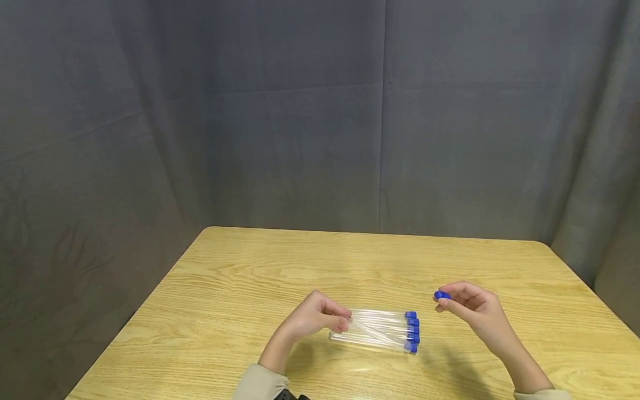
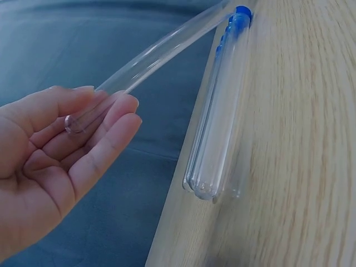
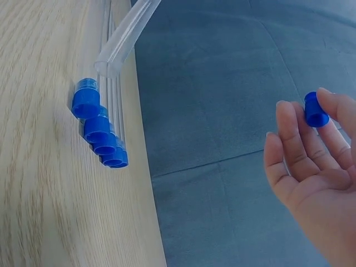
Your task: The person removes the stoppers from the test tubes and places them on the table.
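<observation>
Your left hand (image 1: 312,319) pinches the closed, rounded end of one clear tube (image 2: 150,61) between thumb and fingertips (image 2: 119,108); the rest of that hand is loosely curled, nothing else in it. The tube is tilted, its open mouth raised over the capped ends of the row of tubes (image 1: 380,330) lying side by side on the tabletop (image 1: 250,278), near the front edge and roughly midway between the left and right edges. Your right hand (image 1: 472,308) is mostly open, palm up, with only the thumb and the top fingers nipped on a small blue cap (image 1: 442,295); it sits to the right of the row, apart from it and off the wood. The right wrist view shows four blue-capped ends (image 3: 100,133) in the row, and the held tube's mouth (image 3: 108,65) bare just above them. My read: you're in the uncapped state of one tube, cap in one hand and tube in the other, the rest of the row sealed. I can't tell whether anything is inside the tubes; they look empty. The next move likely calls for bringing cap and mouth together on one axis: lift the tube clear of the row first, square the cap to the rim, then push straight. The risk is a skewed cap or the thin pinch letting the tube swing.
</observation>
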A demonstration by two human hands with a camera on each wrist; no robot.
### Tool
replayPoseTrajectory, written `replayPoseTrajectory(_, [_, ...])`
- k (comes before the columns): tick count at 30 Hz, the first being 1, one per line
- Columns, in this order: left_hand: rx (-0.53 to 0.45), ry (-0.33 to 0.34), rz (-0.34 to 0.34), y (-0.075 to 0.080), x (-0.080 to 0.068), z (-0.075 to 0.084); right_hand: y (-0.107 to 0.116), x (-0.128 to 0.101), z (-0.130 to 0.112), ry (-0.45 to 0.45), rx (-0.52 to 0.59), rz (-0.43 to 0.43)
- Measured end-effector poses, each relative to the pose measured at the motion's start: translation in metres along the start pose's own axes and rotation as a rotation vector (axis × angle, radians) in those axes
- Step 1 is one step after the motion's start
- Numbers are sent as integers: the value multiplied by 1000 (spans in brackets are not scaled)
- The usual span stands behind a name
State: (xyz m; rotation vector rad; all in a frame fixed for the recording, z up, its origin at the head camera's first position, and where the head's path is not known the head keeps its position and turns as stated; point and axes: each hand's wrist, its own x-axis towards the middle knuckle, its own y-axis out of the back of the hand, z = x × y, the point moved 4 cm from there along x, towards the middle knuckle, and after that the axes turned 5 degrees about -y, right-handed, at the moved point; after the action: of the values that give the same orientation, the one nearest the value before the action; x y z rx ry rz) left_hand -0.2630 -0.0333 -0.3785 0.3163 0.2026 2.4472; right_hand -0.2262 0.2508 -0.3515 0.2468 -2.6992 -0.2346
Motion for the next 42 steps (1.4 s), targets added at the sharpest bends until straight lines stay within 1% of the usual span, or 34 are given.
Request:
replayPoseTrajectory(2, [9,5,1,-1,-1,2,-1,0,0,-6,0,-1])
replayPoseTrajectory(7, [39,-7,-9,-4,-6,17,-1,-1,0,-14,2,-5])
replayPoseTrajectory(9, [55,-2,-9,-5,-8,22,-2,-1,0,-13,1,-8])
replayPoseTrajectory(13, [101,8,-7,-6,-9,24,-2,-1,0,-6,5,-14])
replayPoseTrajectory(17, [137,-2,-13,-7,-10,25,-3,-1,0,2,8,-19])
replayPoseTrajectory(22, [225,-20,-45,-9,-11,27,-3,-1,1,15,4,-25])
replayPoseTrajectory(23, [249,-21,-50,-10,-11,26,-3,-1,1,17,4,-27])
replayPoseTrajectory(30, [340,-34,-51,-6,-2,-3,-4,-1,2,20,12,-31])
replayPoseTrajectory(37, [437,-15,-53,-8,0,-8,-4,-2,3,19,20,-38])
replayPoseTrajectory(42, [483,-11,-53,-9,1,-10,-5,-2,4,12,-6,-33])
